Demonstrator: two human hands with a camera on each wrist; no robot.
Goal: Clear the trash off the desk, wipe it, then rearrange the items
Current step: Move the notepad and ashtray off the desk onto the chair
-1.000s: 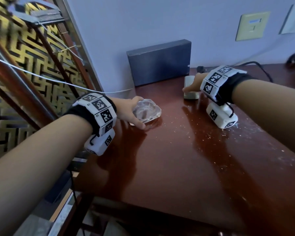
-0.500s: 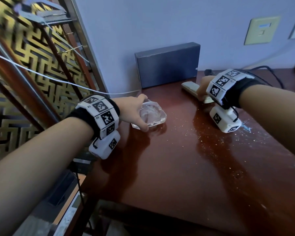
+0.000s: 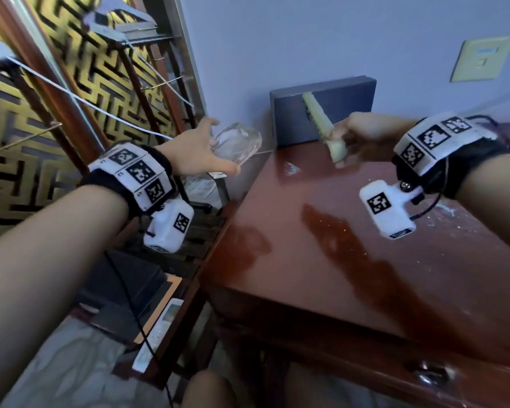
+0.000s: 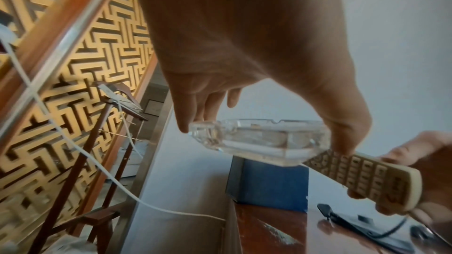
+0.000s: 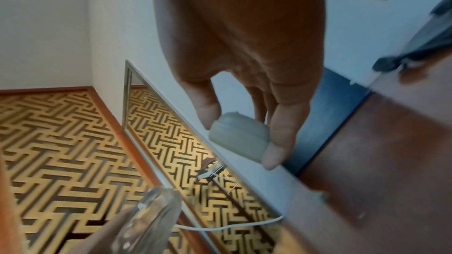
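Observation:
My left hand holds a clear glass ashtray in the air, just left of the desk's far left corner. In the left wrist view the thumb and fingers clamp the ashtray by its opposite rims. My right hand grips a cream remote control by its near end, lifted and tilted in front of the dark blue box. The right wrist view shows my thumb and fingers wrapped round the remote's end. The red-brown desk carries white crumbs and smears.
A dark box stands against the wall at the desk's back. A black cable and adapter lie at the back right. A white cord crosses the gold patterned screen on the left. Below the desk's left edge sits a low shelf.
Both hands have lifted their objects off the desk: the ashtray rose and went left past the desk edge, and the remote came up off the surface and tilted. The head view swung left and down.

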